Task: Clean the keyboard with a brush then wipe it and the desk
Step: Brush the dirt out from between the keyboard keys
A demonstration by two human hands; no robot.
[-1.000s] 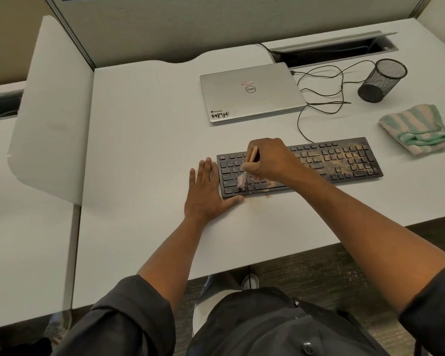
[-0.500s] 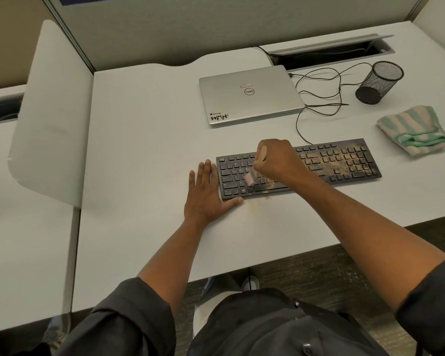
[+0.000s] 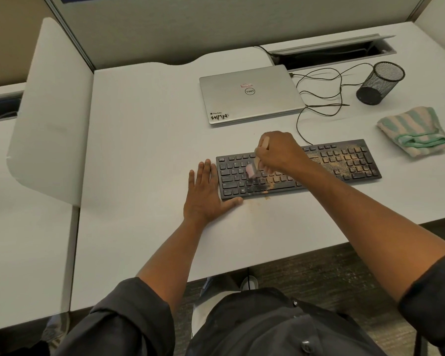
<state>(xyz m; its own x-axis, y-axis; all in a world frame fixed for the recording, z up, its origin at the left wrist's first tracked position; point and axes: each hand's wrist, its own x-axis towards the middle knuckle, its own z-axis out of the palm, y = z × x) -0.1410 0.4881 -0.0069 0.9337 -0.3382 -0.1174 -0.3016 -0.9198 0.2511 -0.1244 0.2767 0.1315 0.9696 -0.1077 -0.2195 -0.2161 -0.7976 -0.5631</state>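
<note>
A black keyboard lies on the white desk, with tan dust over its right half and a small pile at its front edge. My right hand grips a small brush with a wooden handle; its pale pink bristles touch the keys left of the middle. My left hand lies flat on the desk against the keyboard's left end, with the thumb at the front corner. A green and cream striped cloth lies folded to the right of the keyboard.
A shut silver laptop sits behind the keyboard, with loose black cables beside it. A black mesh pen cup lies tipped at the back right. A white divider panel stands on the left. Some dust lies on the desk.
My right hand has swept the brush from the keyboard's front rows back toward the upper rows. My left hand has stayed flat by the keyboard.
</note>
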